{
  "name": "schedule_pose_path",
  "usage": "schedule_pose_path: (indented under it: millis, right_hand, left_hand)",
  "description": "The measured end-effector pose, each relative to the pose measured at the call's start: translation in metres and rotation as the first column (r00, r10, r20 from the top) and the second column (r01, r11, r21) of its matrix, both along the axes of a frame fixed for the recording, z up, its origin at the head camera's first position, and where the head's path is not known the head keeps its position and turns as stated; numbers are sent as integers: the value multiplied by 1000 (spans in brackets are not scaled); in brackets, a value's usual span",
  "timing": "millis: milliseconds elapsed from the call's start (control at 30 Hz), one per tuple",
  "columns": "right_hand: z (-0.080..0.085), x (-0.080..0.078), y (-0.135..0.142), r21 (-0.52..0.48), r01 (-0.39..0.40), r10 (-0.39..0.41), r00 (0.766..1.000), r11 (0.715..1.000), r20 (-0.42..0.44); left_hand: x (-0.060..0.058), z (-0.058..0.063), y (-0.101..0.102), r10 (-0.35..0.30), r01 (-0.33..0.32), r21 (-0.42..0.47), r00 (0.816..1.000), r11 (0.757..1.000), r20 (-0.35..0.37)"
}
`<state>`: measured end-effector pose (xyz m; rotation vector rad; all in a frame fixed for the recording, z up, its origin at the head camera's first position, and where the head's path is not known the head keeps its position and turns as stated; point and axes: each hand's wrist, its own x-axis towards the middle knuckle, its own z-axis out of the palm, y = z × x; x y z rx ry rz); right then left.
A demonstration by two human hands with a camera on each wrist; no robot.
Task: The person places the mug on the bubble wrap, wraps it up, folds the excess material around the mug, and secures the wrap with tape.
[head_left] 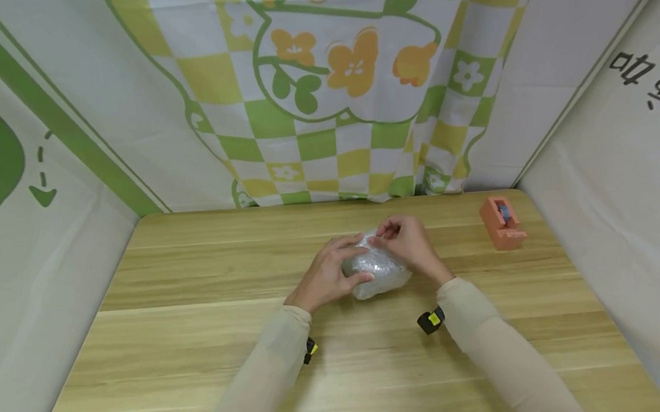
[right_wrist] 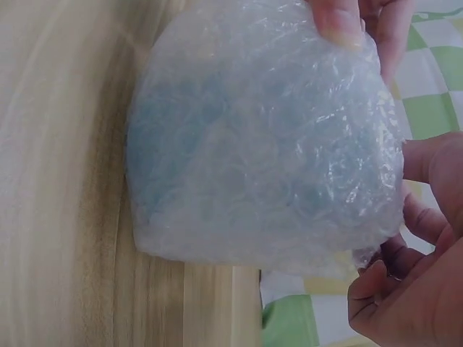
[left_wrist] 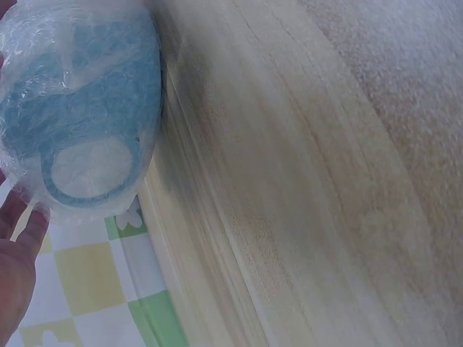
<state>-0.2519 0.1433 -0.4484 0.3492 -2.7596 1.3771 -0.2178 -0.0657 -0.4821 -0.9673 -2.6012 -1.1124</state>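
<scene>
A light blue mug (left_wrist: 94, 101) with a ring-shaped handle lies inside bubble wrap (right_wrist: 268, 159), its colour showing through the clear layers. The wrapped bundle (head_left: 379, 272) is at the middle of the table, towards the back. My left hand (head_left: 329, 269) holds it from the left, thumb on the near side and fingers over the top. From the right, my right hand (head_left: 413, 244) pinches the edge of the bubble wrap at the bundle's far upper side. In the right wrist view, its fingertips are partly hidden behind the wrap.
An orange tape dispenser (head_left: 501, 225) with a blue roll stands at the back right of the wooden table (head_left: 202, 337). Behind the table hangs a checked, flowered curtain (head_left: 353, 105). White fabric walls (head_left: 615, 203) close off both sides.
</scene>
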Motion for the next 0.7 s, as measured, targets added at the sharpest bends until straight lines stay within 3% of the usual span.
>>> schedule_pose_path:
  millis: [233, 367, 500, 700]
  right_hand:
    - [3, 8, -1, 32, -33, 33, 999, 999, 4]
    - [4, 11, 0, -5, -48, 48, 998, 999, 30]
    - [1, 13, -1, -57, -32, 35, 999, 998, 40]
    - [-3, 15, -1, -56, 59, -54, 994, 997, 91]
  left_hand:
    - [0, 0, 0, 4, -4, 14, 1000, 1000, 12]
    - [-1, 3, 0, 11, -11, -6, 1000, 1000, 25]
    - [-4, 9, -1, -2, 5, -126, 1000, 992, 24]
    - [-10, 19, 0, -67, 58, -307, 998, 950, -20]
